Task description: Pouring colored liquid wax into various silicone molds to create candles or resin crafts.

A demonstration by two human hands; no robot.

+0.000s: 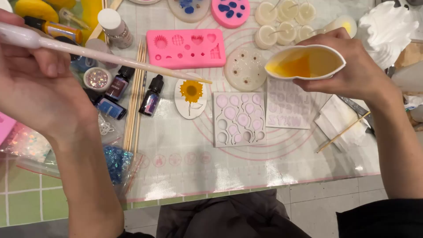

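My left hand [37,88] holds a long clear plastic pipette [101,56] whose thin tip reaches over an oval mould with a yellow sunflower [191,98]. My right hand [352,66] grips a soft white cup [305,63], squeezed into a spout and tilted, with yellow liquid inside. Below the cup lie a white balloon-shaped mould [239,119] with pale pink fill and a clear letter mould [288,103]. A pink mould [186,48] with small shapes lies behind the sunflower mould.
Small dark dropper bottles [151,96], a glitter jar [97,79], wooden skewers [134,101] and bags of glitter [115,162] lie at the left. Round moulds [245,68], white candles [282,20], a skewer on tissue [343,128] sit on a marked silicone mat [246,169].
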